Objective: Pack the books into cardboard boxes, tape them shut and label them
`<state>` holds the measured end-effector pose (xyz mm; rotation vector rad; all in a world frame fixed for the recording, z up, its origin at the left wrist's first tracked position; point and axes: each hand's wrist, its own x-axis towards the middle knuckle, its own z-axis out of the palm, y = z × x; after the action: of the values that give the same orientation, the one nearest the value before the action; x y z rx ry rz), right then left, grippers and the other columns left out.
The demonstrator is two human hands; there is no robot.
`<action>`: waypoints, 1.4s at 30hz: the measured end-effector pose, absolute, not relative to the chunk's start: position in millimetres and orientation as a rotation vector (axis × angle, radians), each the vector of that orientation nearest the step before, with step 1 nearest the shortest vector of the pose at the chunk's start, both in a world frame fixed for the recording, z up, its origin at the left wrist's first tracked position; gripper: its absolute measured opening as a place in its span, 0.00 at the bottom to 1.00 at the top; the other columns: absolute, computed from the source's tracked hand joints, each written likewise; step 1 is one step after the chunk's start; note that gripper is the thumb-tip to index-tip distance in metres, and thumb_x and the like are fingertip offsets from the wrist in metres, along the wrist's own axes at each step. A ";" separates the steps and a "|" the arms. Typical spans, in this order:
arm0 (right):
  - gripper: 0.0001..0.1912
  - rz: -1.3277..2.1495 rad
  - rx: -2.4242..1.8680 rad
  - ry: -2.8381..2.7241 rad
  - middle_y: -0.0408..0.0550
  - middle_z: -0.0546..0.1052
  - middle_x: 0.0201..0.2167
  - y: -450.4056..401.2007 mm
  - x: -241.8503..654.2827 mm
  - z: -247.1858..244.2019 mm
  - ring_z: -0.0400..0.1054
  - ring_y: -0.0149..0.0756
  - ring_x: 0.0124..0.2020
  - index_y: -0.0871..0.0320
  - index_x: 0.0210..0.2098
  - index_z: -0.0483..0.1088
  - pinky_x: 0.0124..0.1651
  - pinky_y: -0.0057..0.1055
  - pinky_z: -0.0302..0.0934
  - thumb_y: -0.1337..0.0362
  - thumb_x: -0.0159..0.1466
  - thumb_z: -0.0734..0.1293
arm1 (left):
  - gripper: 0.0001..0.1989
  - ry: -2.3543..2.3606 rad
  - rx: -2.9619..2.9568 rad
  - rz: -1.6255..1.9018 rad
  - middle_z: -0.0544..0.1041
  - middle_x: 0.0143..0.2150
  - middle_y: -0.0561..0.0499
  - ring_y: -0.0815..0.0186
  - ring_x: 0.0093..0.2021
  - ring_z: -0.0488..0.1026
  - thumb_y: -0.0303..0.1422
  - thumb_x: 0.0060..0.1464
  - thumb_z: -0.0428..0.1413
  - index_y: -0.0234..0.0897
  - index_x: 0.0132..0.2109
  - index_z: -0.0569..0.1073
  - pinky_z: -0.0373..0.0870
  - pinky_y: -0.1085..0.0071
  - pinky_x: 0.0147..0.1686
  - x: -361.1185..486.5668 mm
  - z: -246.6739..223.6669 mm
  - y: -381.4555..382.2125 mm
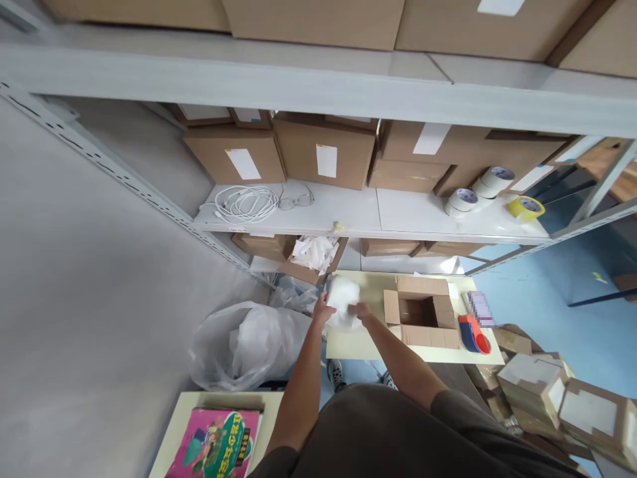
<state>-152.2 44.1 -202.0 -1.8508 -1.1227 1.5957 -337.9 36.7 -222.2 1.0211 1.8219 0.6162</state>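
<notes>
A white, soft-looking bundle, perhaps foam wrap, is between my hands above the left end of the cream table. My left hand grips its left edge. On its lower right side, my right hand has its fingers closed on it. Motion blurs the bundle, and whatever may be inside it is hidden. To the right of my right hand stands an open cardboard box with its flaps folded out. Beside that box lies a red and blue tape dispenser.
A large clear plastic bag with white sheets stands left of the table. Shelves ahead hold cartons, coiled white cable, glasses and tape rolls. Several boxes are piled at right; a pink printed package lies lower left.
</notes>
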 end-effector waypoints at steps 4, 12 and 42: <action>0.23 1.643 -1.829 -0.945 0.51 0.80 0.36 40.1 -145.6 -174.5 0.75 0.46 0.42 0.61 0.40 0.74 0.40 0.35 0.68 0.49 0.58 0.78 | 0.48 1.687 1.008 0.812 0.80 0.59 0.44 0.55 0.54 0.80 0.20 0.40 0.67 0.43 0.70 0.67 0.77 0.63 0.52 -340.0 -181.2 25.3; 0.29 1.787 -1.329 -0.721 0.47 0.82 0.38 42.0 -46.5 -116.0 0.76 0.42 0.41 0.54 0.43 0.69 0.42 0.33 0.68 0.57 0.45 0.80 | 0.50 1.449 1.064 1.053 0.77 0.64 0.43 0.53 0.58 0.78 0.29 0.46 0.70 0.44 0.74 0.59 0.78 0.61 0.55 -273.7 -126.9 12.6; 0.22 1.128 -1.450 -1.644 0.49 0.81 0.50 55.8 196.8 -125.6 0.70 0.44 0.49 0.55 0.50 0.75 0.53 0.39 0.65 0.65 0.56 0.68 | 0.06 1.784 1.797 0.174 0.49 0.81 0.49 0.52 0.67 0.71 0.37 0.58 0.67 0.40 0.36 0.83 0.71 0.61 0.60 -77.0 -167.8 -16.1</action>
<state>196.8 55.8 -125.6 -1.4499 -1.6443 1.1283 -77.0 -16.1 -167.8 1.7971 1.7843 0.1740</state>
